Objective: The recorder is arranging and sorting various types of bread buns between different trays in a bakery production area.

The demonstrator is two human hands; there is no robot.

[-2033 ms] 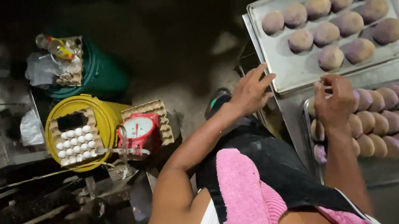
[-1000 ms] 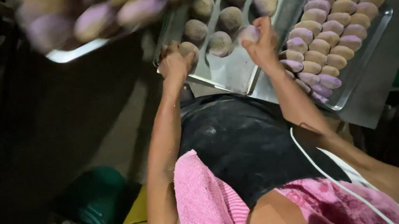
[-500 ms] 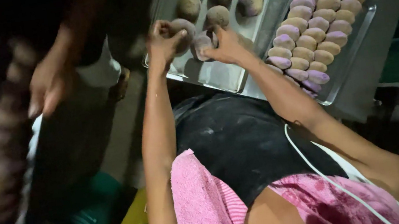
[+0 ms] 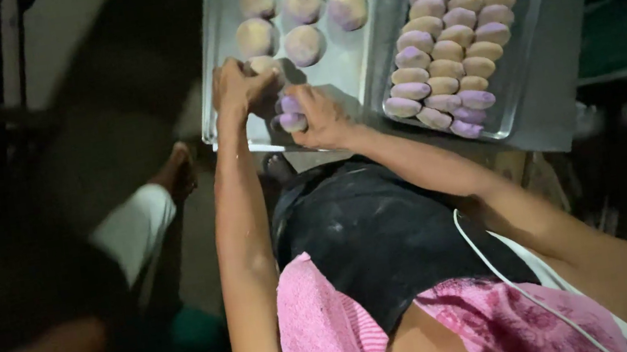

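My left hand (image 4: 237, 89) rests on the near part of a metal baking tray (image 4: 224, 18), fingers curled over a pale dough ball (image 4: 264, 64). Right beside it, my right hand (image 4: 322, 116) grips a purple-and-tan dough piece (image 4: 290, 112) just above the same tray. Several flattened dough rounds (image 4: 306, 44) lie spaced out on that tray. A second tray (image 4: 523, 51) to the right is packed with rows of purple and tan dough pieces (image 4: 442, 46).
Both trays sit on a grey metal table (image 4: 570, 102). Another person stands at the left, with a foot (image 4: 177, 170) and a white trouser leg (image 4: 135, 228) showing. A pink towel (image 4: 326, 336) hangs over my front. Green containers (image 4: 623, 14) stand at far right.
The other person carrying a loaded tray has moved off to the left. My hands stay together at the near tray's edge, the right one still holding dough.
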